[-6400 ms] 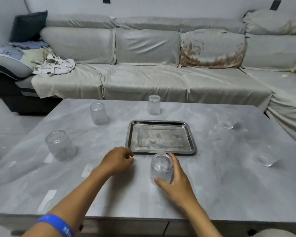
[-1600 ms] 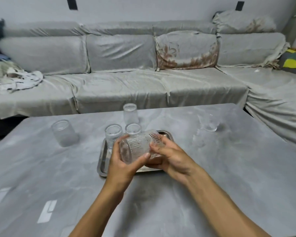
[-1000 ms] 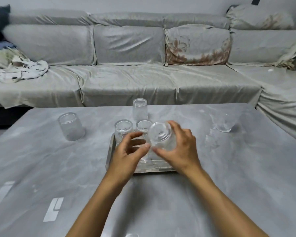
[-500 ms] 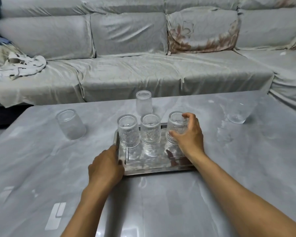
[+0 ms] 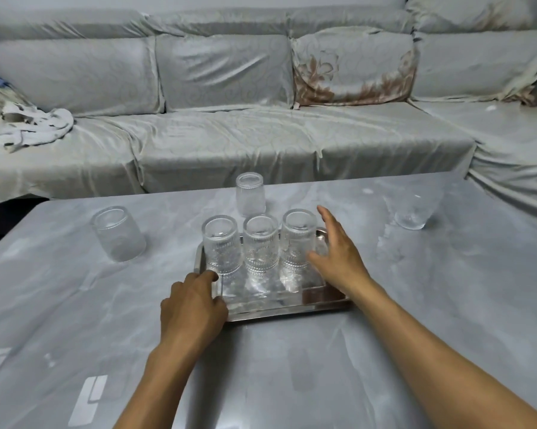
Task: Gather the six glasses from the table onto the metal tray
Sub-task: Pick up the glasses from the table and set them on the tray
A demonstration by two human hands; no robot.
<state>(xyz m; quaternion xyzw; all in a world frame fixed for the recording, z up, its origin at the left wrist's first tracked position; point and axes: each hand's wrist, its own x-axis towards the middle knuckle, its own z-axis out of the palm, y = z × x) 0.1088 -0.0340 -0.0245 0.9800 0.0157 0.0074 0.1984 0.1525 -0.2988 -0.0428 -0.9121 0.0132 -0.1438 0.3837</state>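
Three glasses (image 5: pixel 259 243) stand on the metal tray (image 5: pixel 292 311), three others sit on the bench (image 5: pixel 446 305); the left hand (image 5: pixel 196 301) grips the tray corner, and the released right hand (image 5: pixel 335 255), just beside one, may topple it.

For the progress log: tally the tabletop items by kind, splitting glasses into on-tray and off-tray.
Metal tray: 1
Glasses on the tray: 3
Glasses off the tray: 3
Total: 7

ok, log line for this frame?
on metal tray: three glasses | off tray: left glass, far glass, right glass | left hand: on tray corner | right hand: open, beside rightmost tray glass
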